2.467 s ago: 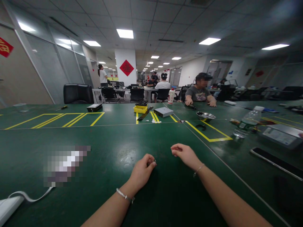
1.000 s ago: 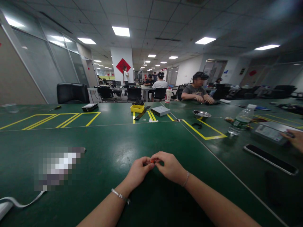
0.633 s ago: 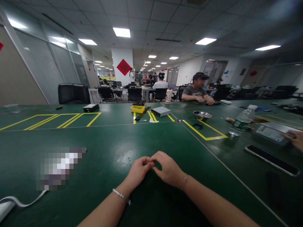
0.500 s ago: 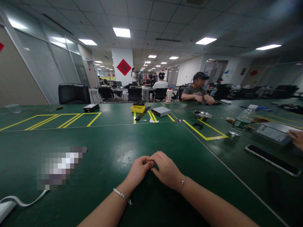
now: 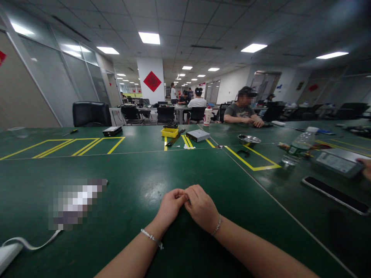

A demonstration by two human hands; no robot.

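Note:
My left hand [image 5: 171, 205] and my right hand [image 5: 202, 207] meet at the fingertips over the green table [image 5: 121, 170], near its front middle. Thumb and fingers of each hand are pressed together in a pinch. Whatever lies between them is hidden by the fingers and too small to name. A bracelet circles each wrist. On the table to the left lies a blurred-out flat object [image 5: 79, 202] with a white cable [image 5: 31, 243] running from it to a white block [image 5: 10, 256].
To the right are a phone [image 5: 334, 195], a water bottle [image 5: 300, 146] and a grey metal box [image 5: 339, 161] with another person's hand [image 5: 365, 166] at it. Farther back stand a metal bowl [image 5: 249, 139], a yellow bin [image 5: 169, 133] and a silver drive [image 5: 198, 135]. A person [image 5: 243, 110] sits across.
My right hand has come left to join my left hand. A small orange-red bit showed between the fingertips a second ago and is now hidden. My right hand has since turned slightly.

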